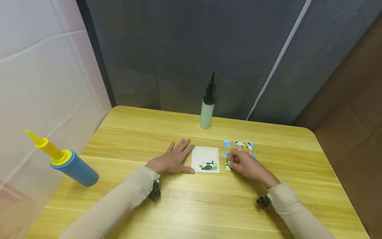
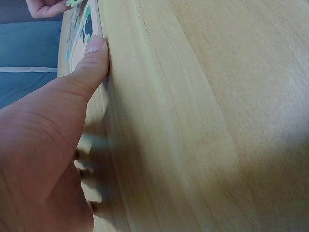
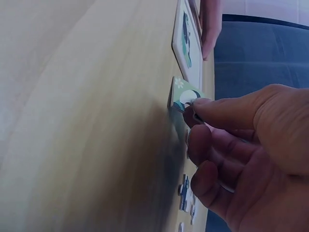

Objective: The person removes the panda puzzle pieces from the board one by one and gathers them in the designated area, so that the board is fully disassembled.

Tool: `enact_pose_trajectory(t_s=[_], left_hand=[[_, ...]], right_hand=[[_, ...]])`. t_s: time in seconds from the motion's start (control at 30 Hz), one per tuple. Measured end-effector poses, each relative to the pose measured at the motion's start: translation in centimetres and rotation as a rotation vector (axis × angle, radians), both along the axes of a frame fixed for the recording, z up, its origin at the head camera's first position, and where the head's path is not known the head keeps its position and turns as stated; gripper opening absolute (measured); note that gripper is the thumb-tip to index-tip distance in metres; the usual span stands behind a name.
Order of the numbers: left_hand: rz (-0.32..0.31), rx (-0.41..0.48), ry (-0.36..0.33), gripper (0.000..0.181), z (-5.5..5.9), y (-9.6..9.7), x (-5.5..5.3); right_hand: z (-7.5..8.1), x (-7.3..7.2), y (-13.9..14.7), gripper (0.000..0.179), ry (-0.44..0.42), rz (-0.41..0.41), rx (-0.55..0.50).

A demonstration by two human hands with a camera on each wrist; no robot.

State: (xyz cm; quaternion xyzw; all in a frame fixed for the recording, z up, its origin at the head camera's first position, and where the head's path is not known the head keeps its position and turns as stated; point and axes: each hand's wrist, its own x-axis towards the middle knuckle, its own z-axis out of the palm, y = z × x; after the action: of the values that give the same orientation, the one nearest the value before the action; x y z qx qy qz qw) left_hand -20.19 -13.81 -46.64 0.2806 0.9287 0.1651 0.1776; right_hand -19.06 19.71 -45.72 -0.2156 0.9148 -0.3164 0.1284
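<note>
A white puzzle tray [image 1: 204, 153] lies on the table, with joined green, black and white pieces [image 1: 208, 166] along its near edge. My left hand [image 1: 174, 159] lies spread at the tray's left side, its thumb touching the frame, as the left wrist view also shows. Between thumb and forefinger my right hand [image 1: 246, 164] pinches a green puzzle piece [image 3: 181, 92] with a white and dark shape, just right of the tray. In the right wrist view the piece is tilted, one edge off the table. Part of it is hidden behind the fingertips.
Several loose puzzle pieces [image 1: 239, 144] lie beyond the right hand, some covered by it. A pale green hand pump [image 1: 206, 114] with a black nozzle stands at the back. To the left stands a blue and yellow pump [image 1: 79, 169]. A dark curtain [image 1: 167, 56] hangs behind the table.
</note>
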Motion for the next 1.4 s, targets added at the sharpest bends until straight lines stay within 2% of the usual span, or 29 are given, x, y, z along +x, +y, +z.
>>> enact_pose_trajectory(t_s=[0.63, 0.9, 1.2, 1.4], left_hand=[[-0.002, 0.002, -0.004, 0.106, 0.2, 0.0, 0.0], [0.003, 0.009, -0.006, 0.106, 0.2, 0.0, 0.0], [0.005, 0.007, -0.013, 0.106, 0.2, 0.1, 0.0], [0.009, -0.002, -0.016, 0.106, -0.1, 0.1, 0.0]], right_hand=[[-0.2, -0.4, 0.0, 0.007, 0.004, -0.006, 0.047], [0.5, -0.8, -0.2, 0.006, 0.042, -0.030, 0.070], [1.2, -0.9, -2.1, 0.008, 0.085, 0.017, 0.078], [1.1, -0.6, -3.9, 0.007, 0.051, 0.069, 0.078]])
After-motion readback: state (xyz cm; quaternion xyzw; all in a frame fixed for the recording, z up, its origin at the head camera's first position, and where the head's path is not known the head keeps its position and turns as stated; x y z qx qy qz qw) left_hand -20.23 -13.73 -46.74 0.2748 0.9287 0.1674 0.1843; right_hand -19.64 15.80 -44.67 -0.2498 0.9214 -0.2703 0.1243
